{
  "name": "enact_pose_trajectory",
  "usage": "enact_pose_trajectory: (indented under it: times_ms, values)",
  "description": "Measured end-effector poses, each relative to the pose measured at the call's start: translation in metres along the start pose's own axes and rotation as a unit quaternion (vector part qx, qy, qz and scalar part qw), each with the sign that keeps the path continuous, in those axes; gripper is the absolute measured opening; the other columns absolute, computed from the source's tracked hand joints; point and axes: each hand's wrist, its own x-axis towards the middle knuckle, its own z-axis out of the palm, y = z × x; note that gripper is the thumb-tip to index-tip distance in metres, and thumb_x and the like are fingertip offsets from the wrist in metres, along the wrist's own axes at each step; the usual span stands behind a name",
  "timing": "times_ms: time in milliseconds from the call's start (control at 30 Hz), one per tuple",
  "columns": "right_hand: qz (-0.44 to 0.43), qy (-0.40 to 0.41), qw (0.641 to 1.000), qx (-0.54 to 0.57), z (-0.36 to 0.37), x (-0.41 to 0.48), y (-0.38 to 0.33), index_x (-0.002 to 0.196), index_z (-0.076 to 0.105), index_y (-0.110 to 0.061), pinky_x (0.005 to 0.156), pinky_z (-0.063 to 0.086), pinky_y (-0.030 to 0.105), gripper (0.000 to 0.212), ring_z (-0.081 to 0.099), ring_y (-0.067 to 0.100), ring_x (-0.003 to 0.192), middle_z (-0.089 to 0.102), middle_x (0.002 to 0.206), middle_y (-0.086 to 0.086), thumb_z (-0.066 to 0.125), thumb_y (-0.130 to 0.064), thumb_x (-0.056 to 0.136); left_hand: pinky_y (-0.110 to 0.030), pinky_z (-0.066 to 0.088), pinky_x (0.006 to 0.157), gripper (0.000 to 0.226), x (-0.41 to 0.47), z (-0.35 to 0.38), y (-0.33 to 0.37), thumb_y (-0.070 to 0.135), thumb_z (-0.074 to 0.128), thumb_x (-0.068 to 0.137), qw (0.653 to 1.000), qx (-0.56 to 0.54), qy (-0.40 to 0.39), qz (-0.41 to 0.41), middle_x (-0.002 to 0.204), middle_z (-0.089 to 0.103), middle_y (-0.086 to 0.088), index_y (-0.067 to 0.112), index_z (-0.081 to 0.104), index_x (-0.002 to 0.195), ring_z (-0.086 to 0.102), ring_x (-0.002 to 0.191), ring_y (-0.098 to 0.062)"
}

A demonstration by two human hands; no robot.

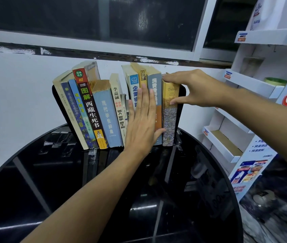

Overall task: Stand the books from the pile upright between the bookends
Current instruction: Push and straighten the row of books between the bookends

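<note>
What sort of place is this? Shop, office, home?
Probably a shop or its back room. A white cardboard display stand with brand labels and a product poster stands at right; the books sit on a round black glass table under a dark window.

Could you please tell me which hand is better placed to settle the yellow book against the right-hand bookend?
The right. The right hand grips the yellow book at its top and spine, beside the black bookend. The left hand lies flat on the neighbouring spines, probably best kept steadying them.
</note>
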Motion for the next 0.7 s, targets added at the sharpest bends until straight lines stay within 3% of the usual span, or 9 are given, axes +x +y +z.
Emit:
enact_pose_trajectory:
  times_ms: [367, 700]
  values:
    - [-0.006, 0.012, 1.000, 0.002, 0.0027, 0.0009, -0.0021, 0.146, 0.051, -0.014, 0.104, 0.051, 0.046, 0.073, 0.057, 0.027, 0.129, 0.059, 0.143, 0.006, 0.077, -0.036, 0.082, -0.056, -0.002, 0.126, 0.140, 0.0024, 0.0077, 0.0031, 0.067, 0.077, 0.070, 1.000, -0.001, 0.010, -0.013, 0.168, -0.009, -0.025, -0.001, -0.006, 0.159, -0.022, 0.152, -0.030]
    - [0.001, 0.006, 1.000, -0.013, 0.0032, 0.0030, -0.0022, 0.147, 0.050, -0.013, 0.107, 0.048, 0.043, 0.074, 0.056, 0.026, 0.130, 0.057, 0.145, 0.006, 0.076, -0.039, 0.082, -0.058, 0.001, 0.126, 0.139, 0.0034, 0.0077, 0.0052, 0.067, 0.077, 0.069, 1.000, 0.017, 0.009, -0.020, 0.168, -0.007, -0.024, -0.002, -0.004, 0.159, -0.021, 0.152, -0.029]
